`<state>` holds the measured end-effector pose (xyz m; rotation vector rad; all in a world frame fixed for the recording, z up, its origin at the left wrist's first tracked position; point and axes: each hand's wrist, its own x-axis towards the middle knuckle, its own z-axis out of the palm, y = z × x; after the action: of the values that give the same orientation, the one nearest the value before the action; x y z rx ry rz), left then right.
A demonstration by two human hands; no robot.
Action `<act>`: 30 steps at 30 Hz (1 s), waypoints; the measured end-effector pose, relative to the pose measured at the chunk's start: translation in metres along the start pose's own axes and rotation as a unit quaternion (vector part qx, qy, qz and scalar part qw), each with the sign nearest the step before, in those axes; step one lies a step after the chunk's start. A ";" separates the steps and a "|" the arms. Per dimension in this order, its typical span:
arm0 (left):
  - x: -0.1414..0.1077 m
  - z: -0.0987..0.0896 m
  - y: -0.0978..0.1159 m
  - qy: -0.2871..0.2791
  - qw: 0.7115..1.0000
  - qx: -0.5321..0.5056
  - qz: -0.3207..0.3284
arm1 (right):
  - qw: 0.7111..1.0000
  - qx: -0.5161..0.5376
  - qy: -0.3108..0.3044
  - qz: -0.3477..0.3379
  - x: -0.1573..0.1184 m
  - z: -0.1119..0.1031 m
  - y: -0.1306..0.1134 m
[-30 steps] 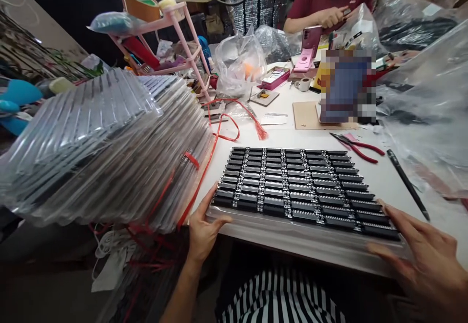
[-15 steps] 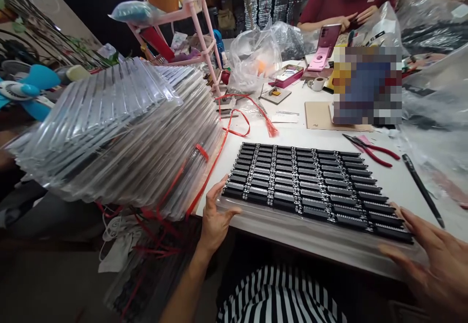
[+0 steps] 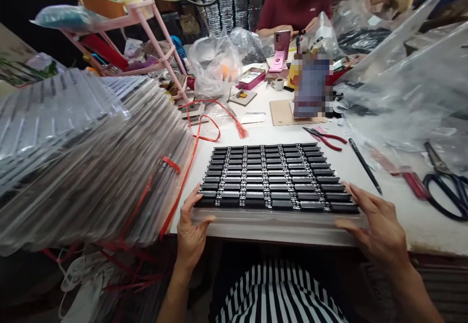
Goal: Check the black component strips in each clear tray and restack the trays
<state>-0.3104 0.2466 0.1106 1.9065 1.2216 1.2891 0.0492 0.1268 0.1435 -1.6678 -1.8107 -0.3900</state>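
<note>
Clear plastic tray [image 3: 270, 217] of black parts [image 3: 263, 177], at near edge of white table [image 3: 420, 228], probably light, bendy, slick, parts apt to spill if tipped; best held level by both ends, left hand [image 3: 192, 230] and right hand [image 3: 380, 230] each clamped on a near corner.

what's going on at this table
A person's left hand and right hand hold the near corners of a clear plastic tray with rows of black parts on it, at the near edge of a white table. A stack of clear plastic sheets or trays is to the left; pliers, a pen and scissors lie to the right. A co-worker is across the table.
</note>
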 end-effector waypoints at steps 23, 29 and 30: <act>0.006 -0.010 -0.004 -0.052 0.997 0.035 -0.036 | 0.996 0.067 -0.029 0.045 -0.003 0.002 0.003; 0.007 -0.011 -0.004 -0.079 0.994 0.039 -0.066 | 0.996 0.061 -0.048 0.039 -0.001 0.001 0.004; 0.007 -0.011 -0.004 -0.085 0.993 0.039 -0.073 | 0.996 0.061 -0.051 0.037 -0.001 0.001 0.004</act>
<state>-0.3210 0.2541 0.1152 1.9001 1.3128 0.9968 0.0528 0.1275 0.1414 -1.6905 -1.8018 -0.1619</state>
